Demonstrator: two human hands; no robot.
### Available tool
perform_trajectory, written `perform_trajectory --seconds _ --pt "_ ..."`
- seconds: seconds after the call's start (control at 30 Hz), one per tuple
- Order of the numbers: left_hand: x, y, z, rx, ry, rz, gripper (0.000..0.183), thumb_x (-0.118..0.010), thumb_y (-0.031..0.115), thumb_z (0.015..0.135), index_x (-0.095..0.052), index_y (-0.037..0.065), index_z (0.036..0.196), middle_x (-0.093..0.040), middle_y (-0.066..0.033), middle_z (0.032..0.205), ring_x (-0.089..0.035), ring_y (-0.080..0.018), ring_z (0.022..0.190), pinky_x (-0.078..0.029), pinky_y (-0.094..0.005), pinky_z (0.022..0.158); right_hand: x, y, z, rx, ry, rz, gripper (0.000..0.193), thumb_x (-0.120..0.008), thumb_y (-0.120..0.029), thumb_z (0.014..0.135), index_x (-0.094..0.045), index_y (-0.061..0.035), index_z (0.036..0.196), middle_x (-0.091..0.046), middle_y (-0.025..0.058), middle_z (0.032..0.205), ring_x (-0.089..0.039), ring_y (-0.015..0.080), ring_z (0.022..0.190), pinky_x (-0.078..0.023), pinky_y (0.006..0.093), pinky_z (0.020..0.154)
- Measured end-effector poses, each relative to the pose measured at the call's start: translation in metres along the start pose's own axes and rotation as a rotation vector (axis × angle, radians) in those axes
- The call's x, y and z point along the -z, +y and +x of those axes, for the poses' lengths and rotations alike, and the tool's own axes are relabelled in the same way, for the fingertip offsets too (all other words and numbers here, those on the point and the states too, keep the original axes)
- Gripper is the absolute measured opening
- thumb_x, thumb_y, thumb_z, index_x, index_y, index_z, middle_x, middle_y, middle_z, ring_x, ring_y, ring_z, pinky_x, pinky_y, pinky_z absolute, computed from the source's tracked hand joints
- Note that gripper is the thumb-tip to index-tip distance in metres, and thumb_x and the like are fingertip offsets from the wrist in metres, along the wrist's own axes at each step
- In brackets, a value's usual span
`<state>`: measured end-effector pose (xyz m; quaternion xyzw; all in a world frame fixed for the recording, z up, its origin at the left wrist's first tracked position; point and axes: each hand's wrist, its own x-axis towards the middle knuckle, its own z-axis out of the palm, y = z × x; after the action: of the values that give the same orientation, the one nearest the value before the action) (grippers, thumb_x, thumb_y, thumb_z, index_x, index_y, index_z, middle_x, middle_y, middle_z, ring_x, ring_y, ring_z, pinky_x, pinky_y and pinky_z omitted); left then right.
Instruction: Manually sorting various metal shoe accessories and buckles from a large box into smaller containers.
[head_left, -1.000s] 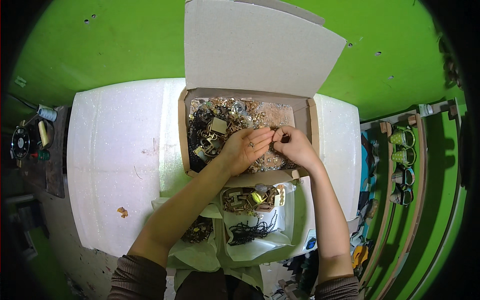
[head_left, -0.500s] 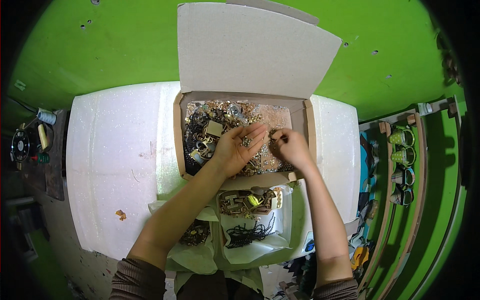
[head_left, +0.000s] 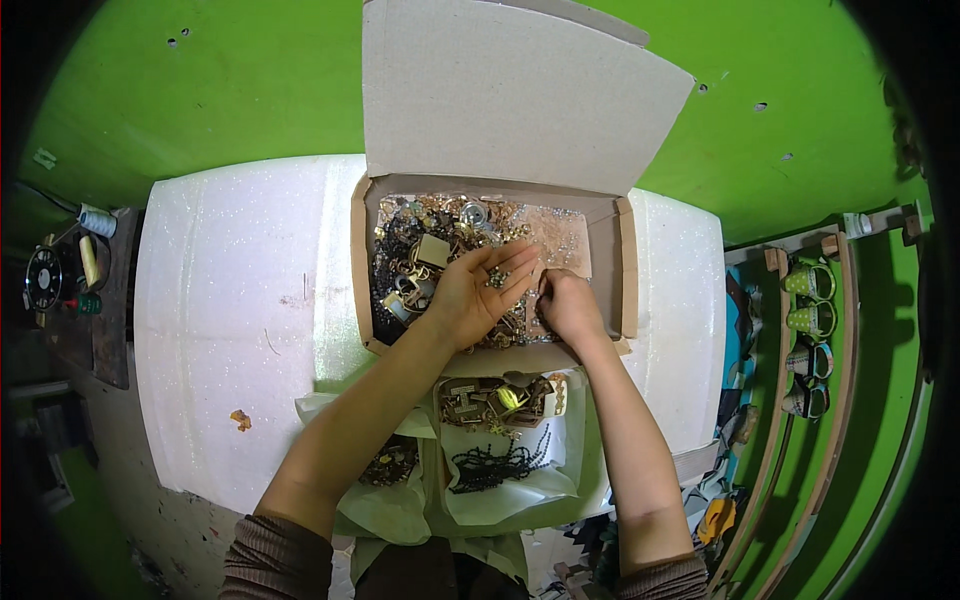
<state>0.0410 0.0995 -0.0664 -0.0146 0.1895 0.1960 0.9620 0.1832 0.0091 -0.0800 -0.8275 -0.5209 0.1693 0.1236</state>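
Cardboard box [head_left: 628,285], one: open, on a white counter [head_left: 235,290] that runs past it on both sides, wider at left. Lid [head_left: 520,95], one: raised behind. Front edge of the box passes under both forearms; its right wall stands near the right hand. Room inside: widest toward the back right, where a pale base [head_left: 562,235] shows under thinly strewn beads; the left half is heaped with trinkets [head_left: 400,235].

Hands, two, over the box. Left hand [head_left: 468,302]: palm up, spread flat and slightly cupped, bearing a few small beads [head_left: 497,279], too tiny to count. Right hand [head_left: 573,310]: apart from the left, fingers curled downward; fingertips obscured, so cannot tell whether it grips anything.

Among the trinkets: round silvery piece [head_left: 473,213], one; pale square piece [head_left: 433,250], one.

Paper-lined trays, two, before the box. Right tray [head_left: 545,497]: yellow-green piece [head_left: 512,398], one; black bead strands [head_left: 497,465], tangled, uncounted. Left tray [head_left: 392,512]: partly behind the left forearm.

Shoes [head_left: 812,320] on rack at right: four.
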Motion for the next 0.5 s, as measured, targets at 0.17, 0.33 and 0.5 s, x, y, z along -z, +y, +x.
perform_trajectory --seconds 0.17,0.33,0.5 --pt "-0.001 -0.001 -0.004 -0.034 0.024 0.049 0.037 -0.025 0.017 0.090 -0.040 -0.008 0.114 -0.043 -0.0191 0.120 -0.044 -0.0255 0.113 -0.040 -0.0341 0.094 0.016 -0.008 0.000 -0.058 -0.031 0.078 0.009 -0.056 -0.001 0.064 -0.055 0.0017 0.072 -0.058 0.0201 0.077 -0.056 0.0342 0.074 -0.045 0.0394 0.069" --pt "0.000 -0.001 -0.004 -0.040 -0.001 0.031 0.036 -0.028 0.017 0.090 -0.042 -0.008 0.111 -0.046 -0.0192 0.116 -0.046 -0.0237 0.110 -0.039 -0.0332 0.095 0.052 -0.031 -0.001 -0.045 -0.076 0.571 0.009 -0.059 -0.005 0.070 -0.055 0.0005 0.076 -0.060 0.0082 0.071 -0.056 0.0147 0.064 -0.044 0.0255 0.060" --pt "-0.005 0.000 -0.005 -0.067 0.072 0.049 0.036 -0.029 0.017 0.090 -0.045 -0.008 0.109 -0.047 -0.0188 0.115 -0.046 -0.0243 0.109 -0.040 -0.0329 0.094 0.084 -0.073 0.000 -0.004 -0.231 0.815 0.011 -0.056 -0.003 0.075 -0.058 0.0010 0.085 -0.058 0.0028 0.069 -0.052 0.0059 0.065 -0.043 0.0202 0.063"
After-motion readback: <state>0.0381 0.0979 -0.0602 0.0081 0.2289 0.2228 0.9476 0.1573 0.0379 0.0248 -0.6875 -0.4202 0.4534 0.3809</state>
